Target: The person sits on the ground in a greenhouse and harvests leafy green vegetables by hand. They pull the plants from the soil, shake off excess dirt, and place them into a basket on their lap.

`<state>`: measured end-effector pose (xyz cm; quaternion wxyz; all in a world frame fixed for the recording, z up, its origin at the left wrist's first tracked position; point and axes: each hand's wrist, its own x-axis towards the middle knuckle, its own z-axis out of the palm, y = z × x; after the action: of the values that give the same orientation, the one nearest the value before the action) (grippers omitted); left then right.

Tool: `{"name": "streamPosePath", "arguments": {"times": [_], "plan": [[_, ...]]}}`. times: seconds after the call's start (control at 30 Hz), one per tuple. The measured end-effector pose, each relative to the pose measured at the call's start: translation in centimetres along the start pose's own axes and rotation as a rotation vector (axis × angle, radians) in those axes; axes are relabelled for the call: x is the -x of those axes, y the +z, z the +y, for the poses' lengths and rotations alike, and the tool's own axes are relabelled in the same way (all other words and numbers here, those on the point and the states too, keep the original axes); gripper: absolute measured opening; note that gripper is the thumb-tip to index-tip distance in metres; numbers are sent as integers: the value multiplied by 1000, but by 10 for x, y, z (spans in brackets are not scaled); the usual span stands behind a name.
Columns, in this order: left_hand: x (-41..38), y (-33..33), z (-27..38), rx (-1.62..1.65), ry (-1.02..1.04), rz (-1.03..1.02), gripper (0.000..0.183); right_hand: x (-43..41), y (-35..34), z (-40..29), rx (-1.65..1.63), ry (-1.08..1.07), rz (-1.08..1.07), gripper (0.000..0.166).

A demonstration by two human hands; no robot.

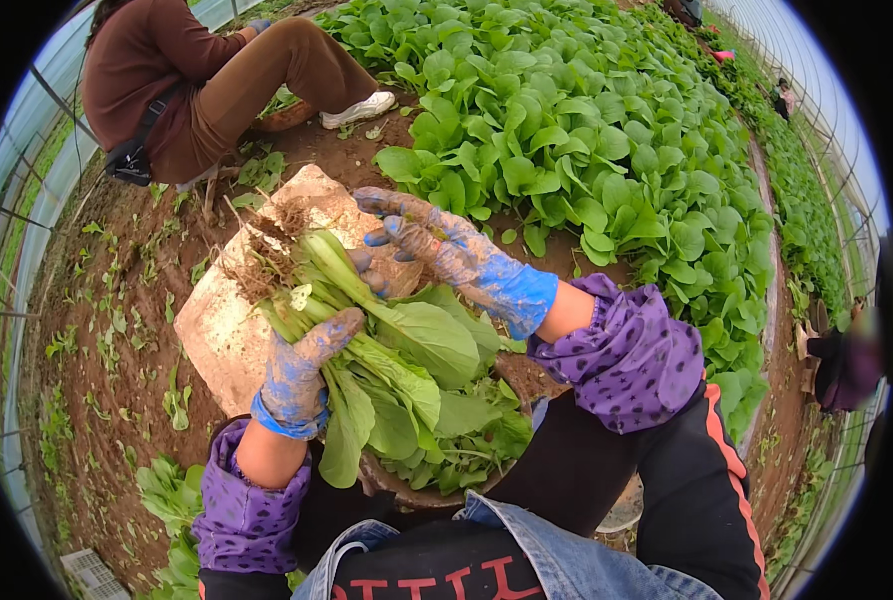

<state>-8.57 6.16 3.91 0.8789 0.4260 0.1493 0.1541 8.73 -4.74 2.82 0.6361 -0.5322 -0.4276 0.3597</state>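
Note:
My left hand [300,375], in a muddy blue glove, is closed around a bunch of leafy greens [424,337]. Their soil-covered roots point up and left, and the broad leaves hang down to the right. My right hand [416,232], gloved the same way, is raised beside the root end with its fingers apart and nothing seen in its grasp. Beneath the bunch a pale, dirt-smeared board or sheet [217,322] lies on the soil. Below the leaves, a round container [416,495] between my legs holds more loose greens.
Dense rows of leafy greens [566,127] fill the upper right. A co-worker [168,82] sits low at the upper left, and other people are farther off at the right. More pulled greens [172,495] and a white plastic crate [93,574] lie at the lower left. Greenhouse film [37,187] borders the left side.

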Motion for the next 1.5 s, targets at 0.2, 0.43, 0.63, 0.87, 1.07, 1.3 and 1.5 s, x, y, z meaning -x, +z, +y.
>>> {"name": "streamPosePath", "arguments": {"times": [0.2, 0.43, 0.63, 0.87, 1.07, 1.3, 1.5], "plan": [[-8, 0, 20, -32, 130, 60, 71, 6, -121, 165, 1165, 611, -520, 48], [-31, -5, 11, -222, 13, 259, 78, -77, -140, 295, 1648, 182, 234, 26], [-41, -28, 15, -261, -159, 416, 78, -50, -174, 272, 1945, 839, -376, 38], [-70, -29, 1, -232, -19, 269, 77, -66, -177, 324, 2042, 510, -159, 33], [-71, -32, 3, -251, -13, 237, 68, -65, -217, 360, 2155, 656, 112, 26], [-73, -36, 2, -117, -27, 169, 57, -59, -226, 373, 2088, 719, 137, 20], [-69, -35, -1, -255, -2, 189, 63, -68, -229, 363, 1676, 971, 195, 23]]}}
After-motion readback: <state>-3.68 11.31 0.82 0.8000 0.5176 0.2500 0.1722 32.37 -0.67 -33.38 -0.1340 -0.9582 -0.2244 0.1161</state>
